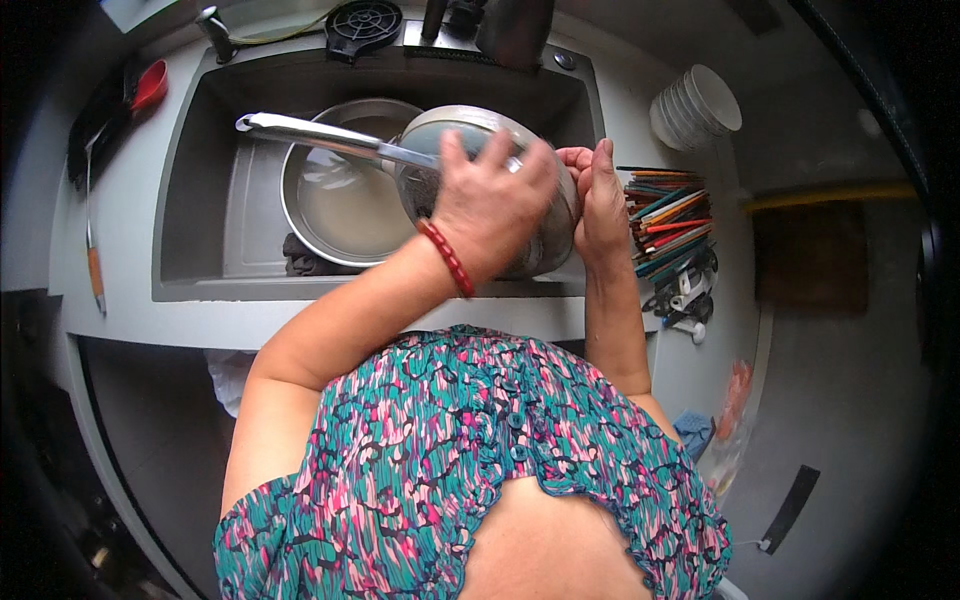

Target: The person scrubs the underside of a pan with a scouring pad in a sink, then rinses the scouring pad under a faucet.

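Observation:
A round pan (465, 120) with a long metal handle (315, 135) is tilted on its side above the sink (202, 187). Its handle points left. My right hand (604, 202) grips the pan at its right side, thumb up and fingers partly hidden behind it. Across the pan's face, fingers spread and blurred, lies my left hand (491, 199), with a red bead bracelet (448, 259) on its wrist. No object shows in that hand; its palm side is hidden. Behind the pan, a large metal basin (289, 202) holds cloudy water (352, 202), partly covered by the pan and handle.
Stacked white bowls (694, 109), many chopsticks (667, 217) and small utensils (690, 292) lie on the right counter. A red ladle (151, 84) and a wooden-handled utensil (94, 274) are at left. A dark cloth (304, 259) sits by the basin. A faucet (216, 34) stands behind the sink.

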`<state>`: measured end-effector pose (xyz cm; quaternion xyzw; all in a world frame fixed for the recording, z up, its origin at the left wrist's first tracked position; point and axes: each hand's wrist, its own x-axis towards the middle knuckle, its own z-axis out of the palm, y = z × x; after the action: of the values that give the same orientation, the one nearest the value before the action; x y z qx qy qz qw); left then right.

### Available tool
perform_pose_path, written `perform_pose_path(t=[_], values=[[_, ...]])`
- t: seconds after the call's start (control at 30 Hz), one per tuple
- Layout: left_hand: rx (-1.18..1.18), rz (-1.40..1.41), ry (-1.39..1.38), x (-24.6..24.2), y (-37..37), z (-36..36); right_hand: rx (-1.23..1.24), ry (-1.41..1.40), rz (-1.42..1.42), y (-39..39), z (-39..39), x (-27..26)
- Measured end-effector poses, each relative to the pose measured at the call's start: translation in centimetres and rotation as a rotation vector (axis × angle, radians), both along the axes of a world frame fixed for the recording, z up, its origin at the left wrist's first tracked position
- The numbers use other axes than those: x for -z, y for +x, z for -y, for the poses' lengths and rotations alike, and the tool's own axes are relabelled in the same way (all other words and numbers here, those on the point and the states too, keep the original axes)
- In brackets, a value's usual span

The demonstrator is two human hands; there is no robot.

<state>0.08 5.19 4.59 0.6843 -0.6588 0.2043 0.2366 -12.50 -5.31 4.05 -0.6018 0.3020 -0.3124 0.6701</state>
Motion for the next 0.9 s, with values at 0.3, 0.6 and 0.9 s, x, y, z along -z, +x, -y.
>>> perform_pose_path(t=[0.3,0.6,0.9], values=[[0.086,-0.004,-0.053,0.8,-1.3,-0.6,0.013,-0.069,-0.05,0.8,0.3,0.2],[-0.115,-0.243,0.101,1.3,5.0,0.3,0.132,-0.181,-0.122,1.3,0.2,-0.1],[-0.11,-0.27,0.046,1.6,4.9,1.0,0.123,-0.162,-0.147,1.3,-0.2,0.2]])
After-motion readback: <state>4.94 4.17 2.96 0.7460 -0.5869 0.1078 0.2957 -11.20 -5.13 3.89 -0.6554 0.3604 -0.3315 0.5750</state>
